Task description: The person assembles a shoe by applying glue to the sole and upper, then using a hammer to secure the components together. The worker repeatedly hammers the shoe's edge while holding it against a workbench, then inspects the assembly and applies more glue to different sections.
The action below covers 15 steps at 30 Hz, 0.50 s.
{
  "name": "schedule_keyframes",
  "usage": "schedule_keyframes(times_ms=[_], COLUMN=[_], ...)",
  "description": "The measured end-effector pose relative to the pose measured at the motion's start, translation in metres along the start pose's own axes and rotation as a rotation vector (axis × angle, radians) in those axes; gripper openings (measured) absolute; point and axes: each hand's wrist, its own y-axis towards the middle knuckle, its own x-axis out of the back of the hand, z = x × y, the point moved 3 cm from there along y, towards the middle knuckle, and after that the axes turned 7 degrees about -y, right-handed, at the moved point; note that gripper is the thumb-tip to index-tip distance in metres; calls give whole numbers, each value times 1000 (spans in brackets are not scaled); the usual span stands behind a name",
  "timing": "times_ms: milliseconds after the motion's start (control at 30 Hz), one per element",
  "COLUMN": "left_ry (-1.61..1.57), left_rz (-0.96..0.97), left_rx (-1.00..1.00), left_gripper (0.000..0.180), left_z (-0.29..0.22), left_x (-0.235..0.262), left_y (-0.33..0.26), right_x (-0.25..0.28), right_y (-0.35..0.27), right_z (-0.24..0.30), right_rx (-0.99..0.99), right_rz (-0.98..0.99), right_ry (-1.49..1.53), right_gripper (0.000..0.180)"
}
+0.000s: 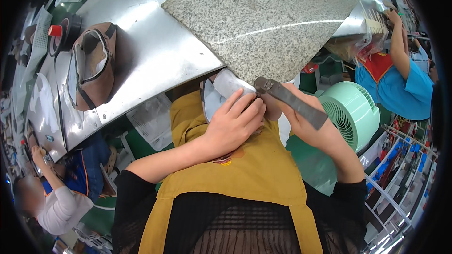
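On my lap, at the table's near edge, lies a soft piece with a white and pale grey lining (pixel 229 83), partly hidden by my fingers; it looks like part of a bag. My left hand (pixel 238 123) is closed over its near side, fingers bent and pressed together. My right hand (pixel 303 124) is closed round a dark metal plier-like tool (pixel 301 106). The tool's jointed end meets the piece beside my left fingertips, and its broad flat handle slants down to the right. What lies between its jaws is hidden.
A speckled stone slab (pixel 263 23) lies on the metal table (pixel 146 42). To the left stand an open brown bag (pixel 106 66) and a black tape roll (pixel 70 30). A mint-green fan (pixel 353 110) is close to my right arm. Other people work at left and far right.
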Motion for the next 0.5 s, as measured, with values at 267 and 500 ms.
schedule_keyframes(times_ms=[267, 500], left_ry=[-6, -45], left_rz=[-15, 11], left_rx=[9, 37], left_gripper=[43, 46], left_z=[0, -5], left_x=[-1, 4], left_y=[-3, 0], right_x=[-2, 19], right_y=[-5, -4], right_z=[1, 9], right_rx=[-32, -46], right_rz=[-70, -44], right_ry=[72, 31], right_gripper=[28, 26])
